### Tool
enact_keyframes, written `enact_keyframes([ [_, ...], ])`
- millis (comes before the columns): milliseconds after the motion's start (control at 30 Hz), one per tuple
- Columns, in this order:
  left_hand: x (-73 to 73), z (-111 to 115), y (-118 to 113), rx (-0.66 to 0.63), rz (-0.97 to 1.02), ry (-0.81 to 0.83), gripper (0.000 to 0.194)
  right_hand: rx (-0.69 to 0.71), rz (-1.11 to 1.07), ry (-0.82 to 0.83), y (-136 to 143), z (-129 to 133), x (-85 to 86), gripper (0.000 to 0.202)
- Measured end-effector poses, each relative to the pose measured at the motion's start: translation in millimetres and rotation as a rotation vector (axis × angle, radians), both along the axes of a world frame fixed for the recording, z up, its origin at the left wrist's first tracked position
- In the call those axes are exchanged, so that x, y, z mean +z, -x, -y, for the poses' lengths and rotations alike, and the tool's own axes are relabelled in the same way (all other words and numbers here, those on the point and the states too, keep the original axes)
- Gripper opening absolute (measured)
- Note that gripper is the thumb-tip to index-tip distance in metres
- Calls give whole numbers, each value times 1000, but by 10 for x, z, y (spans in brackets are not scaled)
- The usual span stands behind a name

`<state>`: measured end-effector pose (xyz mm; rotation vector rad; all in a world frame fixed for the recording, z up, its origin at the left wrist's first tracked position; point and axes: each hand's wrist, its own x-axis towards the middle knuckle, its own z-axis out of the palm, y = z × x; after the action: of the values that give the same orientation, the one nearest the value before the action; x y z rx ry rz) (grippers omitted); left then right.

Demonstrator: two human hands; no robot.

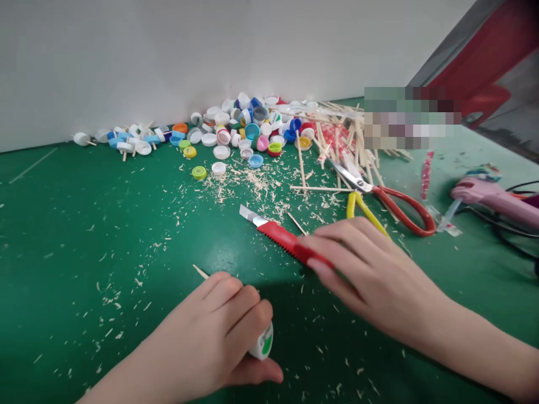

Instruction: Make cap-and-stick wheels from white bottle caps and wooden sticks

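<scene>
My left hand [229,331] is closed around a white bottle cap [263,343] with green print on its top. A pointed wooden stick [200,271] pokes out above the same fist; where it meets the cap is hidden by my fingers. My right hand [366,269] pinches the rear end of a red utility knife [280,234] between thumb and fingers. Its blade is out, pointing up and left, low over the green table. Just beyond the knife lies a thin metal rod [297,223].
Wood shavings [248,182] litter the green table [84,224]. Bottle caps [252,132] are heaped along the wall, beside loose wooden sticks [362,146]. Red-handled scissors [404,210] and a yellow-handled tool [368,210] lie behind my right hand. A pink glue gun [497,199] sits right.
</scene>
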<state>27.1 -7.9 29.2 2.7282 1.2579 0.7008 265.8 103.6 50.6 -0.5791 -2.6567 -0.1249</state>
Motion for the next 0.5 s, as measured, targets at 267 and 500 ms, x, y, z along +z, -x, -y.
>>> enact_keyframes([
  [267,15,44,-56,26,155,90,45,292,-74,348,181,357,-161,35],
  [500,-59,43,-43,85,147,140,33,226,-112,399,239,370,-258,38],
])
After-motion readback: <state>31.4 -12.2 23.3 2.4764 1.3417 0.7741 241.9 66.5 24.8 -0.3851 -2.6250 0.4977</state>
